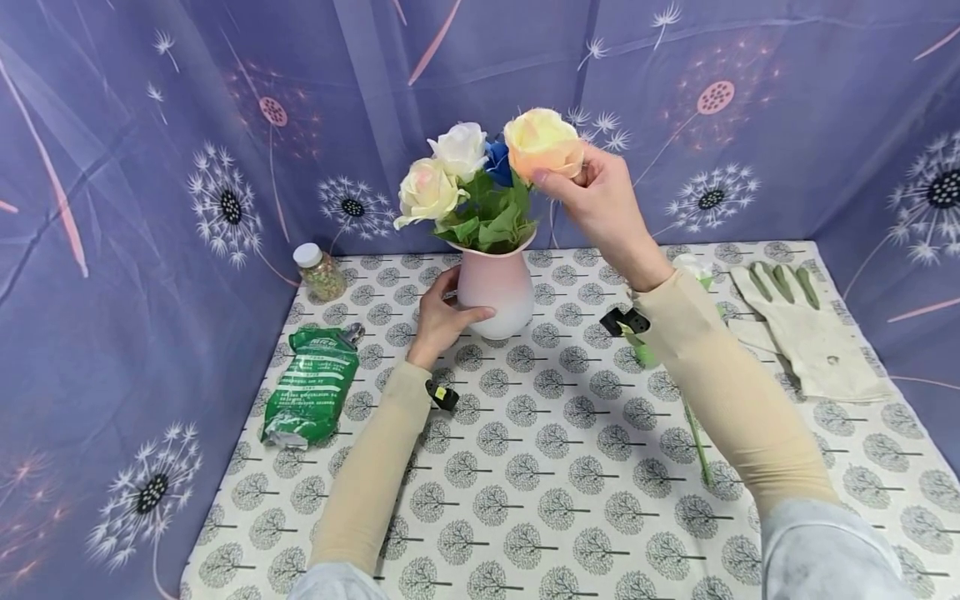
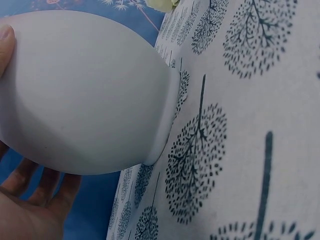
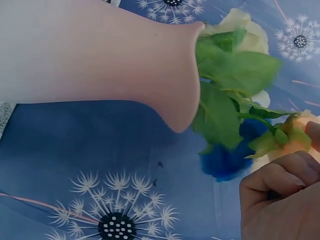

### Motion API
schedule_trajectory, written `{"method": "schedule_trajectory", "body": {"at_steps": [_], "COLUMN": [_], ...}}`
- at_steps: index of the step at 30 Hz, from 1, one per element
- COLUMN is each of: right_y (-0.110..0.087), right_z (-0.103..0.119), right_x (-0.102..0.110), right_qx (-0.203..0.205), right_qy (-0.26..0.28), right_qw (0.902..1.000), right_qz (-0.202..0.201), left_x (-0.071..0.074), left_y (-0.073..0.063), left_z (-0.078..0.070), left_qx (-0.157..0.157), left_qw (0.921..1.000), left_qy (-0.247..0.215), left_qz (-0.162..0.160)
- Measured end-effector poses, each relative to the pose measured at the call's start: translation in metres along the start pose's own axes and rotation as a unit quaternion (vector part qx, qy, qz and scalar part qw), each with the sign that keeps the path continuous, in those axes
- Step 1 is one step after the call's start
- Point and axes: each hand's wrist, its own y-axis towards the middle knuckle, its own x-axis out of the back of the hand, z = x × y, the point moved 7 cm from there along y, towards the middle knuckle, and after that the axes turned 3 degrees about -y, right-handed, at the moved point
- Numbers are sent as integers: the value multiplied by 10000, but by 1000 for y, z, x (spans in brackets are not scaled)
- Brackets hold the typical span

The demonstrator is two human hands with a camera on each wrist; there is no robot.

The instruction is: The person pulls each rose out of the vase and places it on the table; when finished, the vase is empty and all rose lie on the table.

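A pink-and-white vase (image 1: 495, 283) stands on the table with its base on the cloth. My left hand (image 1: 442, 321) holds its side, thumb across the front and fingers around the far side, as the left wrist view shows too. Out of the vase rise a cream rose (image 1: 429, 193), a white rose (image 1: 459, 150), a blue rose (image 1: 498, 163) and green leaves (image 3: 240, 72). The peach-yellow rose (image 1: 543, 143) leans at the right of the bunch. My right hand (image 1: 600, 196) pinches this bloom at its edge, thumb in front; its stem runs in among the leaves.
At the left lie a green packet (image 1: 311, 387) and a lidded jar (image 1: 321, 275) of small bits. Pale work gloves (image 1: 810, 350) lie at the right. A green flower stem (image 1: 697, 450) lies partly beneath my right forearm. A patterned curtain (image 1: 480, 50) surrounds the table.
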Motion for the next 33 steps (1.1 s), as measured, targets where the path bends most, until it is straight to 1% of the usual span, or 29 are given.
{"method": "schedule_trajectory", "body": {"at_steps": [6, 13, 20, 25, 31, 33], "right_y": [2, 7, 11, 11, 11, 9], "right_z": [11, 29, 55, 76, 100, 109], "right_x": [1, 7, 14, 20, 30, 34], "right_qx": [156, 265, 479, 842, 992, 1188], "right_qy": [160, 38, 365, 485, 741, 730], "right_qw": [9997, 9994, 9975, 9945, 9913, 9890], "right_qz": [-30, -217, -361, -395, -449, -491], "left_x": [0, -1, 0, -1, -1, -1], "left_y": [0, -1, -1, -1, 0, 0], "left_z": [1, 2, 0, 0, 0, -1], "left_qx": [-12, -24, -78, -104, -80, -61], "left_qw": [10000, 10000, 9999, 9999, 10000, 10000], "left_qy": [-2, -4, -66, -33, 32, 39], "left_qz": [-9, -21, -27, -20, -11, -17]}}
